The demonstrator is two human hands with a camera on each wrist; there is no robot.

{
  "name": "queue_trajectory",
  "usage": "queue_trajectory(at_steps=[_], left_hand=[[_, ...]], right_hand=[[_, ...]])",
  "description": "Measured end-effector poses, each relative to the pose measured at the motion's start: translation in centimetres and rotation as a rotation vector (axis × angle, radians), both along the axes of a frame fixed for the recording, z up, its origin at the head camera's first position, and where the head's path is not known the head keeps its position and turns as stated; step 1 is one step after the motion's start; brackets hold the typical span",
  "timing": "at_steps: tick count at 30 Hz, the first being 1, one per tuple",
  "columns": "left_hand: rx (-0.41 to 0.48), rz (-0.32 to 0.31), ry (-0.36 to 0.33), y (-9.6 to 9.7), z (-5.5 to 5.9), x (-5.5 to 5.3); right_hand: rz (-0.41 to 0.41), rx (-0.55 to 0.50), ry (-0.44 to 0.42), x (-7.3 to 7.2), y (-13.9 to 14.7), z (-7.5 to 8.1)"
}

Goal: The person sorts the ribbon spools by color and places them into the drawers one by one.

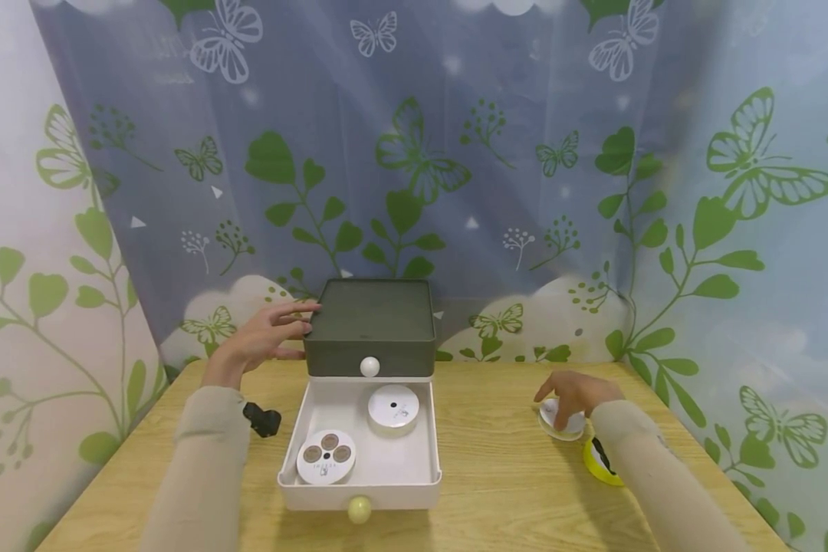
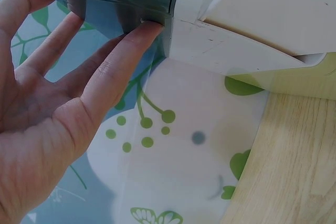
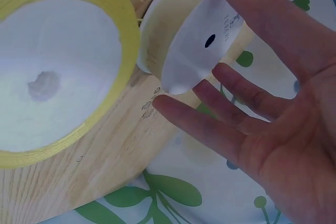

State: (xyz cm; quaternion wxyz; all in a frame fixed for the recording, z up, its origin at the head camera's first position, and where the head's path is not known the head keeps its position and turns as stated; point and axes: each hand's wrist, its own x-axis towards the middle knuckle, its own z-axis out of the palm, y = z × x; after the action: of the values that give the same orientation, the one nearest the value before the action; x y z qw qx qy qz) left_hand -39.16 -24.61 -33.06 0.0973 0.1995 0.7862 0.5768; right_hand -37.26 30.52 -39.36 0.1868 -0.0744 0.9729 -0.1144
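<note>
A small two-tier drawer box (image 1: 376,310) has a dark green upper tier with a white knob. Its white lower drawer (image 1: 424,460) is pulled out. Two white ribbon spools lie in it: one (image 1: 393,406) at the back right, the other (image 1: 326,456), with brown round holes, at the front left. My left hand (image 1: 265,337) rests extended fingers against the left side of the green tier. On the table at right, my right hand (image 1: 579,395) spans a white spool of cream ribbon (image 3: 202,45), thumb and fingertips at opposite parts of its rim.
A roll of yellow ribbon (image 3: 113,114) lies beside the right hand, partly hidden by the forearm in the head view. A small black object (image 1: 262,419) sits left of the drawer. Patterned curtains (image 1: 510,230) stand behind the wooden table (image 1: 497,491).
</note>
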Motion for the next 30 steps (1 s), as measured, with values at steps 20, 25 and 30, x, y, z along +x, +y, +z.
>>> queue_trajectory(at_steps=[20,25,30], left_hand=[[0.017,0.000,-0.005,-0.1,-0.2,-0.1],[0.014,-0.005,-0.002,-0.1,-0.2,-0.2],[0.011,-0.015,0.013,0.0,-0.1,-0.1]], right_hand=[[0.041,-0.063,-0.012,0.3,-0.4,0.0],[0.051,-0.095,-0.025,0.0,-0.4,0.2],[0.085,-0.125,-0.013,-0.3,-0.7,0.9]])
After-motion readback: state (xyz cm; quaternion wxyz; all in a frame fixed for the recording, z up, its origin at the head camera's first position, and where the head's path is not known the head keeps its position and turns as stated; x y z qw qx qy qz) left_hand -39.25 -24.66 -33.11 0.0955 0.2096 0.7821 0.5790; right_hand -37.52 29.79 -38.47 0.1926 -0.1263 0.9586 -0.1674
